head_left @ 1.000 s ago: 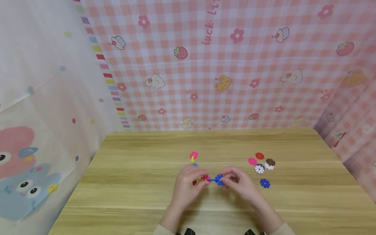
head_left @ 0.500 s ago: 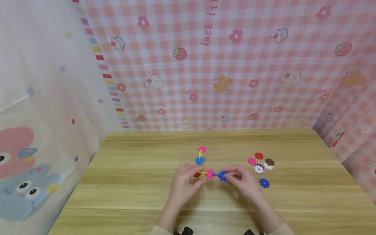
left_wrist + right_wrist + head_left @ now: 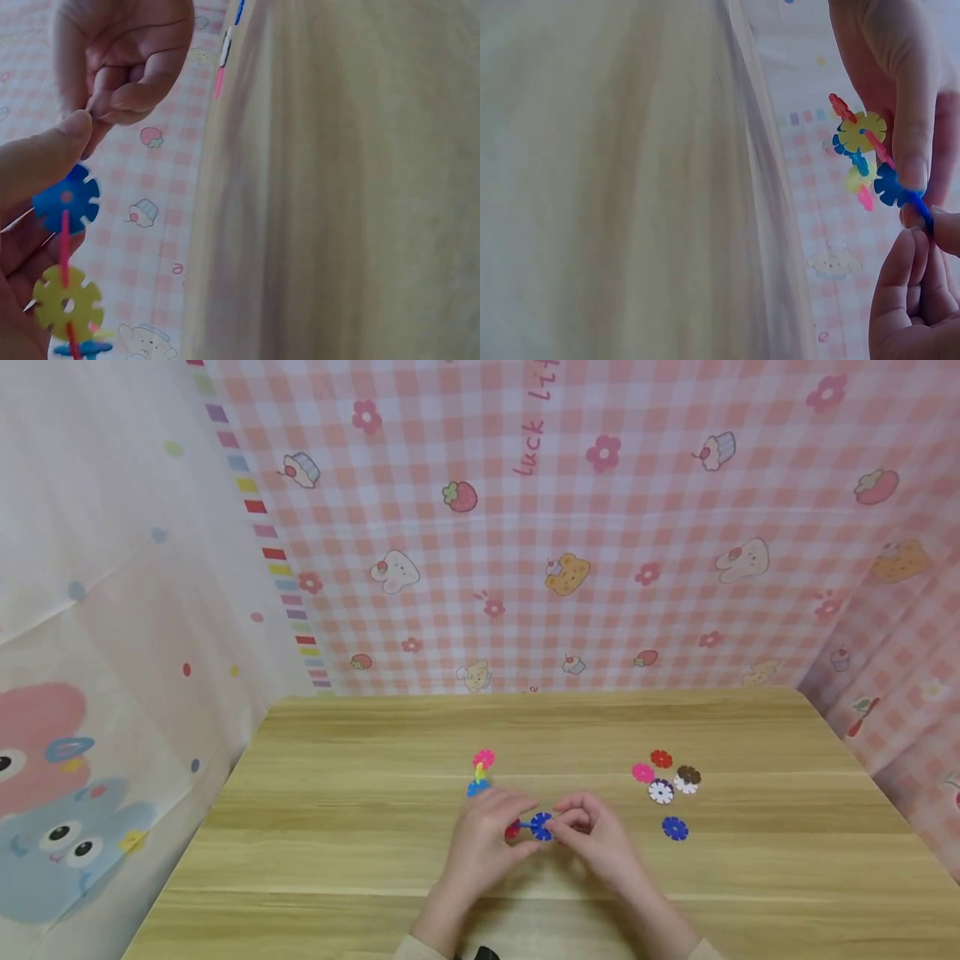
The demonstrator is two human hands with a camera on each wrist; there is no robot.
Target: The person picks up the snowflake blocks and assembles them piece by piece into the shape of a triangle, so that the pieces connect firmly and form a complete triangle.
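Observation:
A chain of slotted plastic snowflake discs runs between the hands. My right hand (image 3: 596,839) pinches a dark blue disc (image 3: 542,827) at its near end. Thumb and fingers of my left hand (image 3: 480,839) close round the chain beside that disc; the left thumb lies against a blue disc (image 3: 889,186) in the right wrist view. Beyond it come a red-pink link, a yellow disc (image 3: 56,306) and more blue, yellow and pink pieces. The chain's far end, with a pink disc (image 3: 484,759) and a light blue disc (image 3: 477,787), shows past the left hand, which hides the middle.
Loose discs lie on the wooden table (image 3: 337,827) to the right: red (image 3: 662,758), pink (image 3: 642,772), brown (image 3: 688,773), white (image 3: 661,792) and dark blue (image 3: 675,828). A pink checked cloth (image 3: 525,610) hangs behind the table.
The chain and the right hand first shifted right and up, then back left and down. More of the chain now sits behind the left hand, whose grip has come nearer the dark blue end.

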